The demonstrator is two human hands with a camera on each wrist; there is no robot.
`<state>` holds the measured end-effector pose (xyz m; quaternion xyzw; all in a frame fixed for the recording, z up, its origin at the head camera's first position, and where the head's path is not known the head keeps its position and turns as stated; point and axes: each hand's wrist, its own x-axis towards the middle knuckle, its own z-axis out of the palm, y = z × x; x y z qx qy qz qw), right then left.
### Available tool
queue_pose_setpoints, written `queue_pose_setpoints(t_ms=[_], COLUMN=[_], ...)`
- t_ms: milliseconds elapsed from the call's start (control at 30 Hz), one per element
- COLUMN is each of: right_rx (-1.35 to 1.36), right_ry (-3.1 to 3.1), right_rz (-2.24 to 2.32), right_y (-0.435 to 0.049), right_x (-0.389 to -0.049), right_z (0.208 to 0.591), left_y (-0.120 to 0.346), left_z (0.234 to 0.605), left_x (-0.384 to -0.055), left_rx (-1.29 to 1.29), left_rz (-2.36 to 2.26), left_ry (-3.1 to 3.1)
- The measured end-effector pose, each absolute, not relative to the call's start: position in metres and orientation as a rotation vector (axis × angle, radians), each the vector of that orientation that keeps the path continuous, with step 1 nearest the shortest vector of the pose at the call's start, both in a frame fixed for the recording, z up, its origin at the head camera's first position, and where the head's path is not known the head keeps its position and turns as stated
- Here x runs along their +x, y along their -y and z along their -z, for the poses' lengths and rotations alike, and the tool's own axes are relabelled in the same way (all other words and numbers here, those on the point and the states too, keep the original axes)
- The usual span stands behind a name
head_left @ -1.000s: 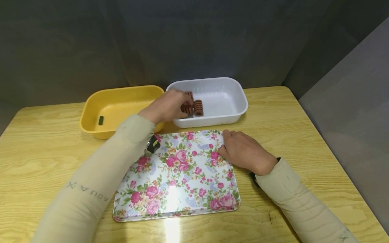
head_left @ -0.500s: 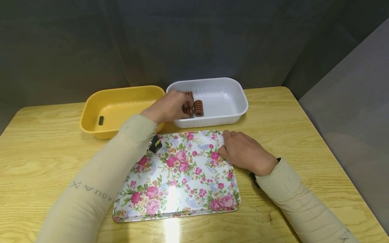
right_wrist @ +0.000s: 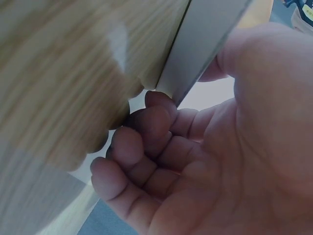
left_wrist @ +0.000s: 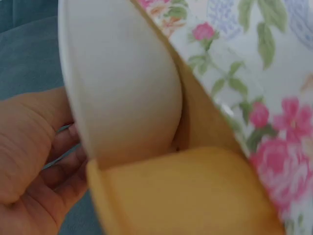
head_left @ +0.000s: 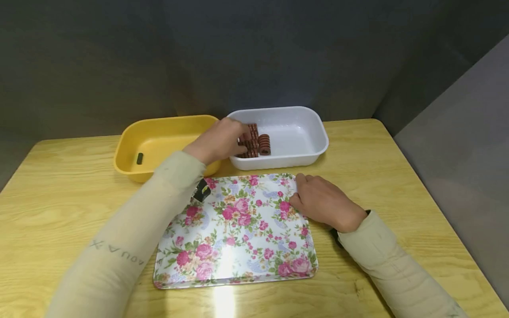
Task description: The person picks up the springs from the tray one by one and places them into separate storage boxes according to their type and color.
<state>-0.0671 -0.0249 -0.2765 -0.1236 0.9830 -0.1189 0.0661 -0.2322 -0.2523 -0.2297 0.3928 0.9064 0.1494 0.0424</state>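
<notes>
In the head view my left hand [head_left: 222,138] reaches over the near left rim of the white basin [head_left: 296,160]. Its thumb and fingers stand apart beside several brown ribbed rolls [head_left: 264,145] lying side by side there. The left wrist view shows the hand [left_wrist: 36,152] behind the white rim, fingers loosely bent; what its fingertips touch is hidden. My right hand [head_left: 324,201] holds the flowered tray [head_left: 246,238] by its far right edge. In the right wrist view the thumb and curled fingers [right_wrist: 126,147] lie on either side of the tray's rim.
A yellow basin [head_left: 167,121] stands left of the white one, under my left forearm, with a small dark green cylinder [head_left: 139,158] inside. Everything rests on a wooden table [head_left: 370,176]. Dark panels [head_left: 238,53] rise behind the basins, and a grey panel [head_left: 457,132] stands at the right.
My left hand has let go of a brown roll and drawn slightly left, baring more of the row. The whole head view has shifted a little. My right hand stays at the tray.
</notes>
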Motion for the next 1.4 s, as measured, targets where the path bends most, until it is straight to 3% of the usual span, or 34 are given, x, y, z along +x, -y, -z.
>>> queue_pose_setpoints(t_ms=[533,800,1400], right_rx=[-0.382,-0.369,-0.276], right_ry=[-2.958,-2.963,-2.881], right_rz=[0.413,0.384,0.419], right_y=[0.0,-0.007,-0.037], right_x=[-0.073,-0.075,-0.084], right_z=[0.285,0.287,0.286], left_y=[0.276,0.299,0.357], left_z=[0.218,0.227,0.248], left_x=[-0.232,-0.225,-0.202], left_rx=[1.176,1.238,1.097], left_rz=[-0.498,-0.606,-0.847], left_ry=[-2.857,-2.912,-3.054])
